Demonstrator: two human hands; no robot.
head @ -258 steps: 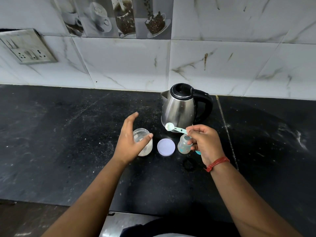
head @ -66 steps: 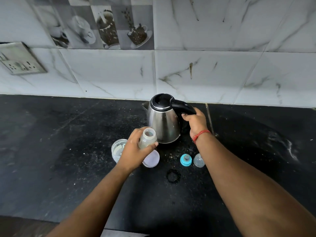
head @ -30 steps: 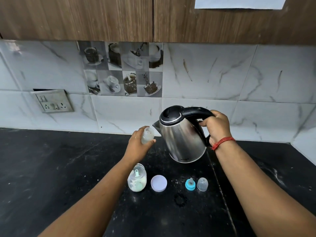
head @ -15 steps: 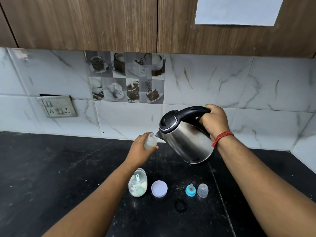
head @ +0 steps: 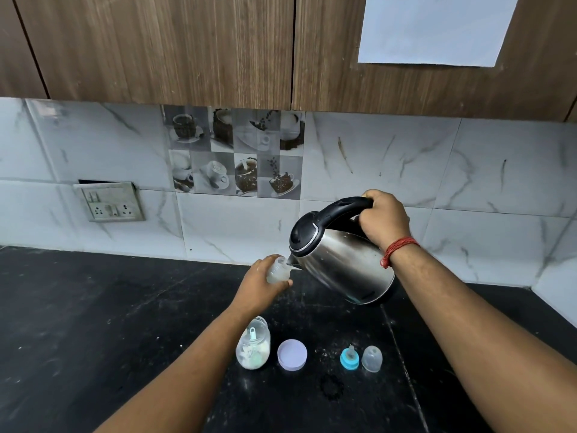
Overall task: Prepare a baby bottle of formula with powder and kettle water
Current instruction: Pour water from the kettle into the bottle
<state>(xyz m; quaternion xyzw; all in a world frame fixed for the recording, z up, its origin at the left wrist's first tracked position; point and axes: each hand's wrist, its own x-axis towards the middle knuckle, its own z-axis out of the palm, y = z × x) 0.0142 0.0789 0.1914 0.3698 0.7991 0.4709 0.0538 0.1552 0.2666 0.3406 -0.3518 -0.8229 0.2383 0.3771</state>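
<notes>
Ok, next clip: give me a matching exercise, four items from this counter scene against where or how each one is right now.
Things:
1. kettle
2. baby bottle
3. powder jar
4. lilac lid

States:
A. lying flat on the black counter, between the jar and the blue teat ring
B. tilted, spout at the bottle's mouth, gripped by the right hand
C. standing open with a scoop inside
D. held off the counter in the left hand

Pairs: 1-B, 2-D, 3-C, 4-A

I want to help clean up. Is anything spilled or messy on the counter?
Yes, a little. Pale powder specks lie on the black counter between the lid and the teat. The scoop sits inside the open jar. No puddle shows.
</notes>
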